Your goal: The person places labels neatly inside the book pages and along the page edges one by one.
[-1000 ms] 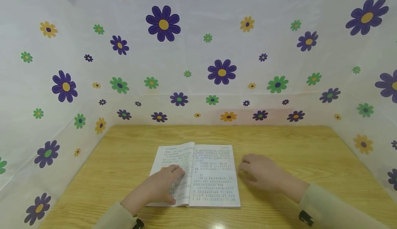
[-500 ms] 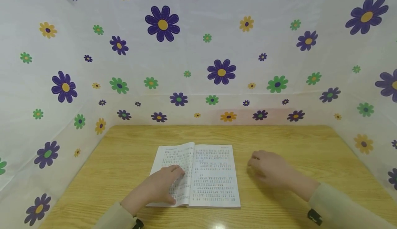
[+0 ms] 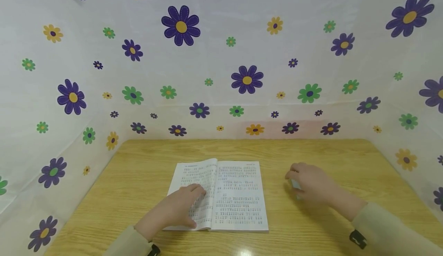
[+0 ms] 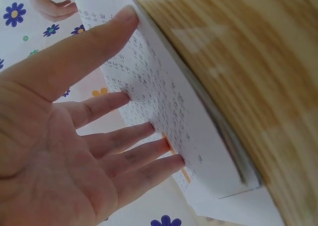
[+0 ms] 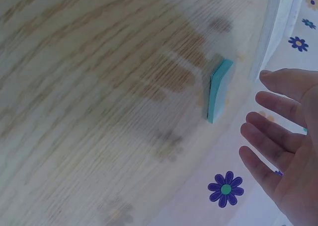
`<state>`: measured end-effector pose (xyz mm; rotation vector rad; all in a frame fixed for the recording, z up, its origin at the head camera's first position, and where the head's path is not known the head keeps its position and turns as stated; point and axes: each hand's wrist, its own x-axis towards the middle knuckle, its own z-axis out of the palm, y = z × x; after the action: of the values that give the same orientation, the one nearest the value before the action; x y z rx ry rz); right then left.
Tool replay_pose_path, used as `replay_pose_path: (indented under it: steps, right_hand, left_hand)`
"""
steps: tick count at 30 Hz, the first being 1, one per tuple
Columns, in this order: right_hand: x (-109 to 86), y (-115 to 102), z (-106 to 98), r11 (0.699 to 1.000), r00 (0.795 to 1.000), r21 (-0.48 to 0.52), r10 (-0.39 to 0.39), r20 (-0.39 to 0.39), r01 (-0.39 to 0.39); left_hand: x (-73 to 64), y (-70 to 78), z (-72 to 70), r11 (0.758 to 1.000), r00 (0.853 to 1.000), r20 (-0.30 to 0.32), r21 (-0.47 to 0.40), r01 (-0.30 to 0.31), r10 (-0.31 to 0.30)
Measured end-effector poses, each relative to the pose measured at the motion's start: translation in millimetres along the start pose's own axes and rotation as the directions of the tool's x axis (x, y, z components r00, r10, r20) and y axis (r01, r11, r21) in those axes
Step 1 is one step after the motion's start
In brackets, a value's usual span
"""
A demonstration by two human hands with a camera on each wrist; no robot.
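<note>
An open book (image 3: 238,196) with printed text lies on the table. My left hand (image 3: 176,209) rests on its left page; in the left wrist view the fingers (image 4: 146,174) are straight, their tips on the paper, and the thumb lies near the page's edge. To the right of the book, my right hand (image 3: 315,184) hovers over a small pale-blue pad (image 3: 295,184). The right wrist view shows this thin, slightly bent pad (image 5: 218,91) on the wood, apart from the loosely spread fingers of the right hand (image 5: 304,154).
The wood-grain table (image 3: 221,150) is enclosed on the back and sides by a white cloth (image 3: 214,63) printed with purple, green and yellow flowers. Each sleeve carries a dark wrist device, such as the right one (image 3: 358,239).
My right hand has moved to the right, away from the book, and the pale-blue pad now shows beneath its fingers. The left hand and the book have stayed in place.
</note>
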<state>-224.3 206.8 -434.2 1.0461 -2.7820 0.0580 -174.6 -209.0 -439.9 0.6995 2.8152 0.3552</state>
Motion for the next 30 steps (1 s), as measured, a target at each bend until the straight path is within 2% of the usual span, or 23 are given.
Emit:
replay_pose_path:
  steps: [6,12,30]
  right_hand:
    - [-2.9,6.9,0.6,1.0,1.0,-0.007,0.028,-0.001,-0.028]
    - [-6.0,9.2,-0.4,1.0,0.999,-0.002,-0.005,-0.036,0.005]
    - [-9.5,18.7,14.7,1.0,1.0,-0.031,0.002,-0.007,-0.002]
  left_hand:
    - [0.2,0.2,-1.3,1.0,1.0,0.007,0.001,0.005,-0.005]
    - [0.6,-0.4,-0.7,1.0,1.0,0.009,0.003,0.008,-0.008]
    - [-0.7,0.4,-2.2,1.0,1.0,0.007,-0.011,0.021,-0.021]
